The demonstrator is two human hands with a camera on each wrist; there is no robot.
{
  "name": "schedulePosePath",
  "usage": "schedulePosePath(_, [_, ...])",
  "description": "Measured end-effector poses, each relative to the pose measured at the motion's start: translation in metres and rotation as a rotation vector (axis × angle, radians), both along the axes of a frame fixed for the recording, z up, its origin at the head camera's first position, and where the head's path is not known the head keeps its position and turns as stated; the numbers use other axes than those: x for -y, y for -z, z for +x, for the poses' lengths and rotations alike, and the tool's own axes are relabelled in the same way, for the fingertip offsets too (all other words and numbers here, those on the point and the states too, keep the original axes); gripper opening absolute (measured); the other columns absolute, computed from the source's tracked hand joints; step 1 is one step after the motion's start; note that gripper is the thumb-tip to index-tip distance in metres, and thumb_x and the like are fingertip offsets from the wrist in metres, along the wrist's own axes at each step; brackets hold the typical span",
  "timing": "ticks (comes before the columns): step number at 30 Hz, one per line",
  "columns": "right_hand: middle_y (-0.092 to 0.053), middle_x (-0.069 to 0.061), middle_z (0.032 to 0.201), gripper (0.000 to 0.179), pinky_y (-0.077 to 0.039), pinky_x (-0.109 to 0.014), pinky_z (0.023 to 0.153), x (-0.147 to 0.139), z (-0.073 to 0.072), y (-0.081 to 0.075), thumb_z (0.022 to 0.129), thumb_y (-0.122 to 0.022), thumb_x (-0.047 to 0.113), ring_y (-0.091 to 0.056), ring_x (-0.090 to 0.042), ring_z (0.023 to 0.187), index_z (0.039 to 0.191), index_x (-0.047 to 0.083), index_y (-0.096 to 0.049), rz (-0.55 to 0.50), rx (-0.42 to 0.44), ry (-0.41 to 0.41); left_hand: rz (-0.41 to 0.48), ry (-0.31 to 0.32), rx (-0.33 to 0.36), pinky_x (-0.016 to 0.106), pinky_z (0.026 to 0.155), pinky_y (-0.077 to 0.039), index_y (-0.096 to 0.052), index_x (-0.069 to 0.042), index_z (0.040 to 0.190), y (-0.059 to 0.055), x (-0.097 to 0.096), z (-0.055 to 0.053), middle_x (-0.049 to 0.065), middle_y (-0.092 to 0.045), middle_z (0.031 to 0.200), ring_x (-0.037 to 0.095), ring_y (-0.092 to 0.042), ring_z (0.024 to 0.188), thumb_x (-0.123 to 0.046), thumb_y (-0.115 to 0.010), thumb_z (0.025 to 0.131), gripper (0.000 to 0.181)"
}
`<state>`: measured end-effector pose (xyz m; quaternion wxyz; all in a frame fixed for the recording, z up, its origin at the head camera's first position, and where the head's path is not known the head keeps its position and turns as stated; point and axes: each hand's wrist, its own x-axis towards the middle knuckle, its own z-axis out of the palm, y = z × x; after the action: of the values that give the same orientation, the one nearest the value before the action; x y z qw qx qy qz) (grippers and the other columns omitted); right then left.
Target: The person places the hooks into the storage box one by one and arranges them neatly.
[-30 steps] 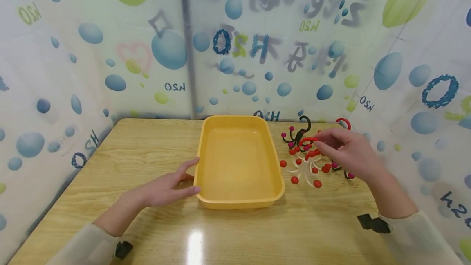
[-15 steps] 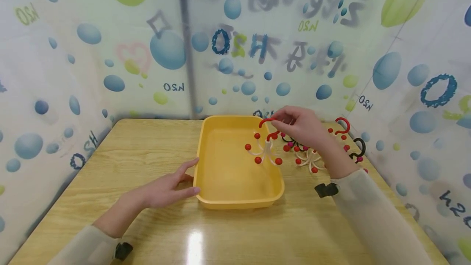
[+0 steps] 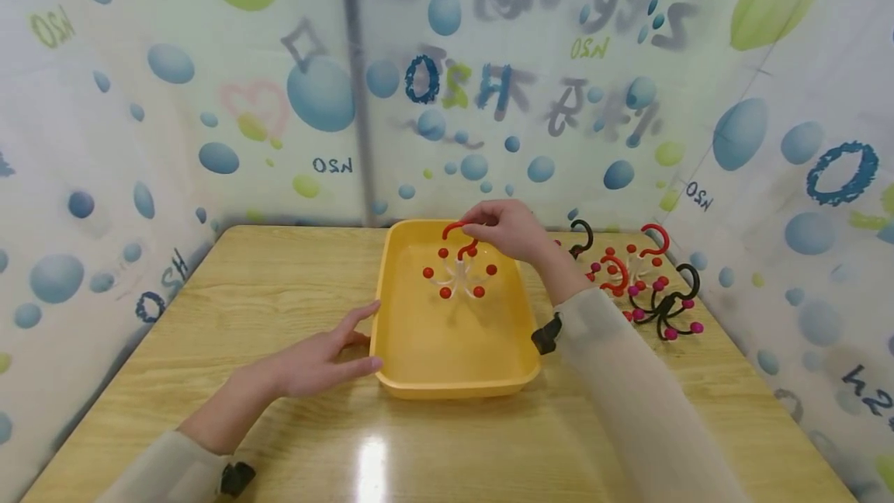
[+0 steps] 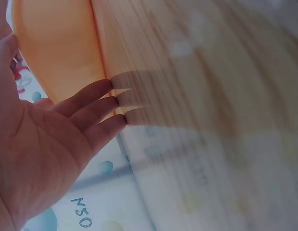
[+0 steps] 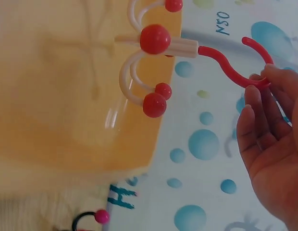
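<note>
My right hand [image 3: 513, 230] pinches the red hook of a claw hanger [image 3: 459, 273] between thumb and fingers. White curved arms tipped with red balls spread from the hanger's stem, which hangs above the inside of a yellow tray [image 3: 454, 389]. In the right wrist view the red hook [image 5: 230, 70] bends up into my fingertips, and the arms float clear of the tray floor. At the tray's left side lies my left hand [image 3: 324, 363], thumb and forefinger touching the rim. The left wrist view shows its other fingers [image 4: 98, 113] extended along the tray's outer wall.
To the right of the tray lies a cluster of similar hangers: a black one with magenta balls [image 3: 667, 306], another black hook [image 3: 583, 233] behind, and red hooks [image 3: 655, 239]. A printed curtain [image 3: 447, 138] closes off the back of the wooden table [image 3: 300, 270].
My right hand has lifted a red-hooked claw hanger from the cluster and carried it left, over the tray. The left hand has stayed at the tray's left rim.
</note>
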<state>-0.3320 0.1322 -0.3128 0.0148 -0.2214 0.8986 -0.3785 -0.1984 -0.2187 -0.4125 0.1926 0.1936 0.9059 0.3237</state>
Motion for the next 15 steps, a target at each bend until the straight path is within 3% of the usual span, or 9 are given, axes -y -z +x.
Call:
schedulePosePath(7, [-0.077,-0.01,0.12,0.027,-0.058,-0.04,0.096,0.028,-0.022,0.011,0.11,-0.071,0.029,-0.066,-0.031,0.107,0.128,0.011,-0.079,-0.015,0.023,0.018,0.01,-0.007,0.005,0.071,0.124,-0.039,-0.012,-0.035,0.176,-0.001,0.0,0.0,0.016,-0.061,0.158,0.042,-0.057,0.149,-0.065,-0.065,0.105,0.093])
schedulePosePath(15, [-0.077,-0.01,0.123,0.026,-0.058,-0.044,0.105,0.05,-0.041,0.027,0.111,-0.068,0.028,-0.067,-0.031,0.112,0.129,0.011,-0.079,-0.016,0.045,0.035,0.009,-0.009,0.014,0.071,0.123,-0.04,-0.012,-0.035,0.176,0.0,0.0,0.0,0.015,-0.062,0.158,0.042,-0.057,0.149,-0.065,-0.064,0.105,0.093])
